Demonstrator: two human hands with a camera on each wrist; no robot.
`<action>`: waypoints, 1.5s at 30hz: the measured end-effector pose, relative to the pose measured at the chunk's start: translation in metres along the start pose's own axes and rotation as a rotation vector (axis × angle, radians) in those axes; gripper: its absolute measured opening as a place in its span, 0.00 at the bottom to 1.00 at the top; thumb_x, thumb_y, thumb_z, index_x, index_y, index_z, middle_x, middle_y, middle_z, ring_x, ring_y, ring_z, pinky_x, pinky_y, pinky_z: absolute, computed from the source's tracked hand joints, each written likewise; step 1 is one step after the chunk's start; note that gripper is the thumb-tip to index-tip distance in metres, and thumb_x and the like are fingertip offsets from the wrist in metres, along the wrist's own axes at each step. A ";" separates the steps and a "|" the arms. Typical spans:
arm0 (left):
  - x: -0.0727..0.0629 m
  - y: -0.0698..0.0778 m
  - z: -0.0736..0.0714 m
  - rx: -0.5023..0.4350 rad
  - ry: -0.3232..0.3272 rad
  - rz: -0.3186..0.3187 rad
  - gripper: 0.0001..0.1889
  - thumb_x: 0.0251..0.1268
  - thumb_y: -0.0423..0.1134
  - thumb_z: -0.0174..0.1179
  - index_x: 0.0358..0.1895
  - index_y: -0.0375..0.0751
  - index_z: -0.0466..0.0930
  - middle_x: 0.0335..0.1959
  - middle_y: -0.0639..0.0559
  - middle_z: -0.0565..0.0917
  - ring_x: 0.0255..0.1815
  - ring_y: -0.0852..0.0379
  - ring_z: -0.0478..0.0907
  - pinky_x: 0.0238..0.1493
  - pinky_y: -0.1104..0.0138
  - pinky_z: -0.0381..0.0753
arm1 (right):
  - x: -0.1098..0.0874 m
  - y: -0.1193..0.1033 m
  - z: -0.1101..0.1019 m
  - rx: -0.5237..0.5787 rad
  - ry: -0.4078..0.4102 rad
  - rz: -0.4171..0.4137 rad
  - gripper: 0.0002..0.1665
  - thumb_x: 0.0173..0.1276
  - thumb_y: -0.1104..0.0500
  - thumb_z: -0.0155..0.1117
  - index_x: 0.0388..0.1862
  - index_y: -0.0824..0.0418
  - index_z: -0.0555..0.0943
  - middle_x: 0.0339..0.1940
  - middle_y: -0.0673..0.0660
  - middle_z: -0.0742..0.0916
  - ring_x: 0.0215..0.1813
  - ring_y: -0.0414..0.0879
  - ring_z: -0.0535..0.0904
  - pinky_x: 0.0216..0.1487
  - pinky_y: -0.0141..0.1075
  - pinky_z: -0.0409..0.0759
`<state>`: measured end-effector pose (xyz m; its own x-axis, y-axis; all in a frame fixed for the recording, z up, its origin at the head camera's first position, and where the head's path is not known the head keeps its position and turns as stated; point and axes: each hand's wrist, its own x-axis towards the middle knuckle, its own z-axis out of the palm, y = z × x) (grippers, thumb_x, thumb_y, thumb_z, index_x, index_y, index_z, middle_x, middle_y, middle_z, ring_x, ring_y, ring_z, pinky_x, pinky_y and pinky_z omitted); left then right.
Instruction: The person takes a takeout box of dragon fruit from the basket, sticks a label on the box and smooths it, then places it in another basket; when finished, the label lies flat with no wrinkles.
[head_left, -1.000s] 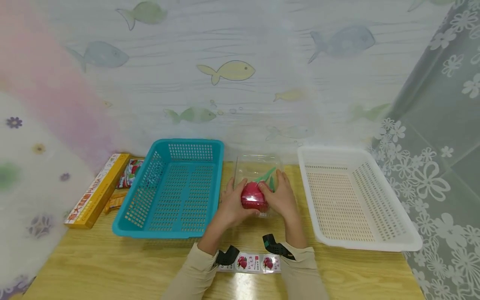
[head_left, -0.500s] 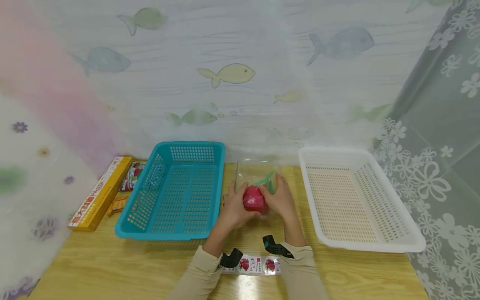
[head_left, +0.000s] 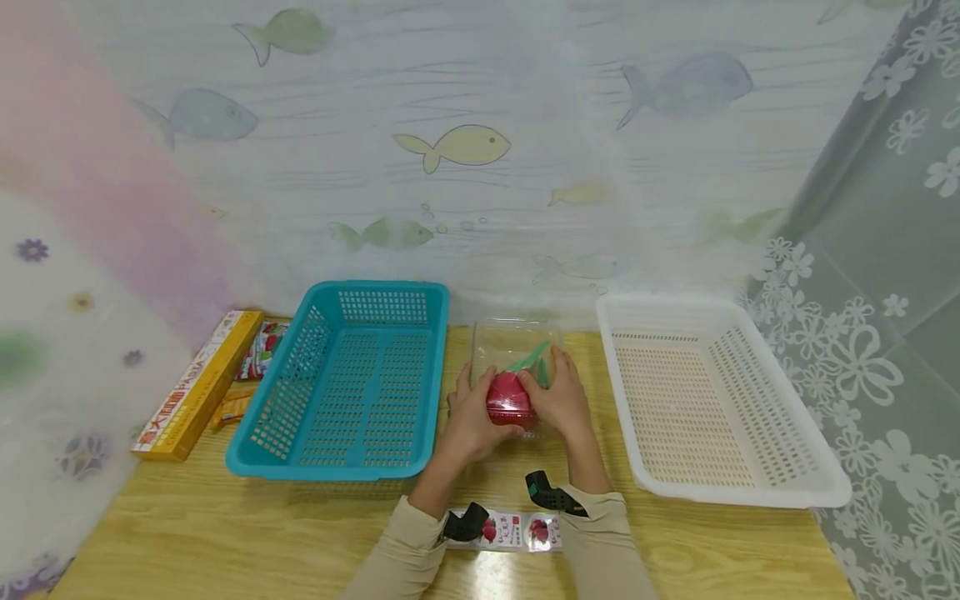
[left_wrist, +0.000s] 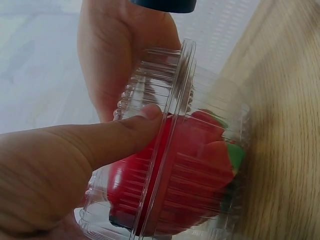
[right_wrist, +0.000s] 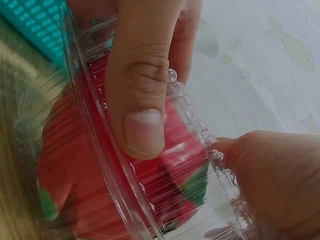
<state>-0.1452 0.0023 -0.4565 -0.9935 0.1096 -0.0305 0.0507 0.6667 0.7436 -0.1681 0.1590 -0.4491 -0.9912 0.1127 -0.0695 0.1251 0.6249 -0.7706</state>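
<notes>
A clear plastic clamshell box [head_left: 504,335] stands on the table between the two baskets. Inside it lies a red dragon fruit [head_left: 510,393] with green tips, seen through the lid. My left hand [head_left: 472,417] grips the box's left side; in the left wrist view its thumb [left_wrist: 125,137] presses near the rim [left_wrist: 172,100]. From the right, my right hand [head_left: 561,402] holds the box, its thumb [right_wrist: 142,125] lying over the lid close to the edge. Both lid and base appear to meet along that rim. The far fingers are partly hidden.
A teal basket [head_left: 367,383] stands left, a white basket [head_left: 678,408] right. Beyond the teal one lie a yellow pasta box [head_left: 198,383], a red-green packet [head_left: 262,350] and an orange packet [head_left: 234,407]. A strip of dragon fruit stickers [head_left: 529,532] lies in front, on the wooden table [head_left: 262,533].
The left forearm has shifted slightly right and nearer, covering more of the sticker strip. Both hands have moved a little toward the front and keep their hold on the box.
</notes>
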 end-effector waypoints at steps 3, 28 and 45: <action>0.000 -0.001 0.001 -0.007 0.000 0.006 0.52 0.47 0.45 0.82 0.77 0.45 0.64 0.82 0.33 0.49 0.73 0.24 0.58 0.58 0.34 0.77 | 0.000 0.001 -0.001 -0.011 0.004 -0.001 0.49 0.74 0.44 0.59 0.83 0.63 0.52 0.83 0.72 0.56 0.79 0.76 0.56 0.73 0.72 0.59; -0.006 -0.009 0.004 -0.006 0.005 -0.012 0.52 0.47 0.45 0.82 0.78 0.45 0.63 0.82 0.34 0.49 0.72 0.26 0.58 0.59 0.33 0.76 | -0.002 0.008 0.011 0.019 0.002 -0.003 0.49 0.74 0.44 0.60 0.83 0.64 0.53 0.82 0.72 0.57 0.78 0.76 0.57 0.72 0.72 0.60; -0.004 -0.002 0.002 -0.025 -0.015 -0.004 0.53 0.49 0.45 0.81 0.79 0.47 0.61 0.82 0.31 0.50 0.74 0.23 0.57 0.60 0.32 0.76 | 0.000 0.008 0.006 0.013 0.012 0.005 0.50 0.74 0.42 0.59 0.84 0.63 0.51 0.83 0.72 0.56 0.79 0.75 0.56 0.73 0.72 0.60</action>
<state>-0.1414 0.0018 -0.4595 -0.9920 0.1183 -0.0432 0.0442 0.6484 0.7600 -0.1677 0.1594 -0.4597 -0.9899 0.1254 -0.0655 0.1293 0.6146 -0.7782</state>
